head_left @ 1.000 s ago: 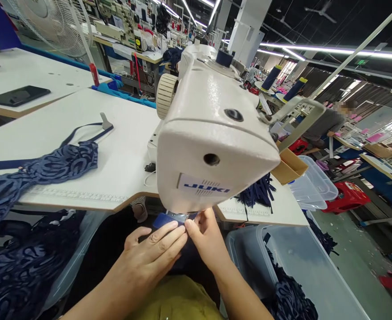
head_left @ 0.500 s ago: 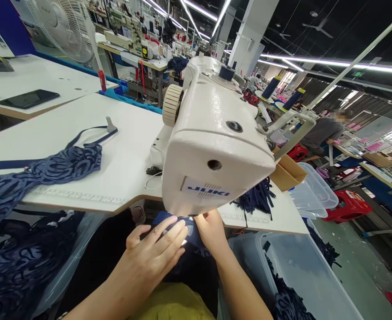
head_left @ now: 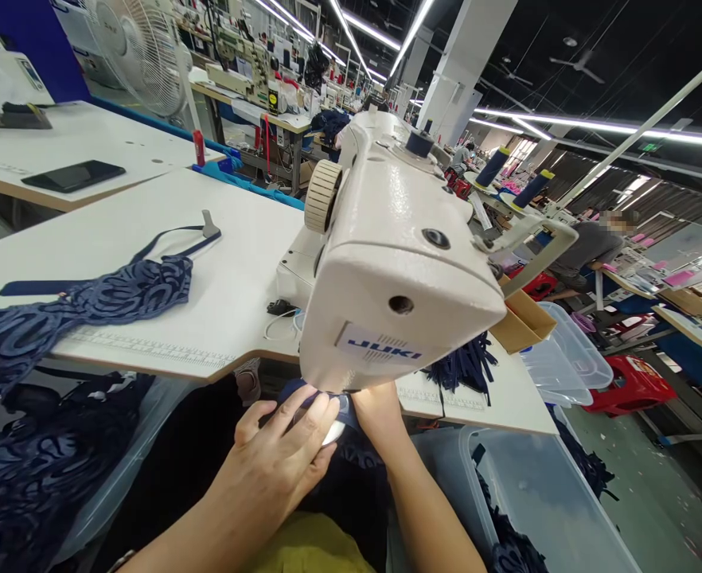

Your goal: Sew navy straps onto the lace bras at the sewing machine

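A navy bra (head_left: 346,414) with a pale inner patch is under the head of a white sewing machine (head_left: 399,270). My left hand (head_left: 288,446) holds its near left part, with thumb and fingers closed on the cloth and a white bit showing beside them. On the other side, my right hand (head_left: 380,410) grips the bra close under the machine head, which hides its fingertips. The needle and presser foot are also hidden behind the head. Below my hands, patterned lace of the bra hangs toward my lap.
Another navy lace bra (head_left: 130,290) lies on the white table (head_left: 237,263) at left. Navy straps (head_left: 462,366) are heaped right of the machine. A clear bin (head_left: 554,485) with navy pieces stands at lower right; more lace pieces (head_left: 40,477) fill the lower left.
The view has shifted slightly, so the scene sits a little further right and lower. Both hands keep their hold; slightly more of the white bit shows by my left hand.
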Tool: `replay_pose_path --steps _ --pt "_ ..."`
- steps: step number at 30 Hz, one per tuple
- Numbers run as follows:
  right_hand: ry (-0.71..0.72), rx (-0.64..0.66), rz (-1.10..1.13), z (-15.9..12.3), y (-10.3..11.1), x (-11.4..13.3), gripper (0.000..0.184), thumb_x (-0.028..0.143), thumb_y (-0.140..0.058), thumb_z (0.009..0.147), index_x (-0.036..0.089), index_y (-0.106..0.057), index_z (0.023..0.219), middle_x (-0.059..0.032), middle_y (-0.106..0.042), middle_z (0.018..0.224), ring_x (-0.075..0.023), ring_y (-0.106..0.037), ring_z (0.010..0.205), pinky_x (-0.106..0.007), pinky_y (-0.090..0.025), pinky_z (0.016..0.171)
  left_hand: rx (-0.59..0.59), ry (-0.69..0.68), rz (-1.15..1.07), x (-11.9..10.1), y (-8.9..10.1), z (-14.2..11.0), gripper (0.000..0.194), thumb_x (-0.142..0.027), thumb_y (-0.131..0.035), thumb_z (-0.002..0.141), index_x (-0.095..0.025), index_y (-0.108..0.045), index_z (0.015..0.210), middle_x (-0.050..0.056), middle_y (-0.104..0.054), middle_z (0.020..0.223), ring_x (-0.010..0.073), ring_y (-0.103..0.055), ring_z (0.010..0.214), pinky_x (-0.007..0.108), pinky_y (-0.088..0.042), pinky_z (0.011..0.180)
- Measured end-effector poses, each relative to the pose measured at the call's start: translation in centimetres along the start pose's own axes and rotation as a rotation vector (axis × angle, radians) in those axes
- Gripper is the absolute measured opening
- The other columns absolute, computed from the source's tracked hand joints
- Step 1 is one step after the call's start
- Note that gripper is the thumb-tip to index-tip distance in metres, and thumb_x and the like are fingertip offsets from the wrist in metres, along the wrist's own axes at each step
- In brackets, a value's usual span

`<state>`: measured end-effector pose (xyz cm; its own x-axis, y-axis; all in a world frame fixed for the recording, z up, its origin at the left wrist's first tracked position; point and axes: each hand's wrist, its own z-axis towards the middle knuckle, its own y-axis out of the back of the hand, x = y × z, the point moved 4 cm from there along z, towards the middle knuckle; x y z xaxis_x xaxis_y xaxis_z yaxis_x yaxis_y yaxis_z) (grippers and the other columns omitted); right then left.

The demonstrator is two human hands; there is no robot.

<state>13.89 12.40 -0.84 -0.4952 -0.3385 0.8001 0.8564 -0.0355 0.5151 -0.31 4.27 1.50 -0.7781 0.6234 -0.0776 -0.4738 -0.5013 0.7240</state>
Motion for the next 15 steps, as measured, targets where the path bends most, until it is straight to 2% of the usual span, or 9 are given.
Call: replay_pose_path --steps 5,15 --pt "-0.067 0.000 0.049 0.28 0.04 0.23 0.019 0.019 -0.050 0.082 0.019 -0.066 0.072 -0.0022 -0.065 0.067 -0.0163 -0.057 0.064 -0.025 -0.045 0.059 -0.049 0.139 -0.051 -0.06 -0.49 -0.28 0.026 -0.029 -0.045 0.095 -0.027 -0.064 0.114 -0.001 -0.071 0.113 0.0204 -0.062 0.104 0.038 -0.028 0.094" --pt "-0.071 -0.020 0.148 0.20 0.01 0.31 0.014 0.019 -0.050 0.079 0.019 -0.065 0.077 -0.0043 -0.069 0.079 -0.0185 -0.060 0.074 -0.028 -0.046 0.068 -0.045 0.160 -0.064 -0.28 -0.54 -0.33 0.027 -0.030 -0.046 0.096 -0.025 -0.063 0.116 -0.001 -0.072 0.112 0.0204 -0.062 0.107 0.038 -0.029 0.095"
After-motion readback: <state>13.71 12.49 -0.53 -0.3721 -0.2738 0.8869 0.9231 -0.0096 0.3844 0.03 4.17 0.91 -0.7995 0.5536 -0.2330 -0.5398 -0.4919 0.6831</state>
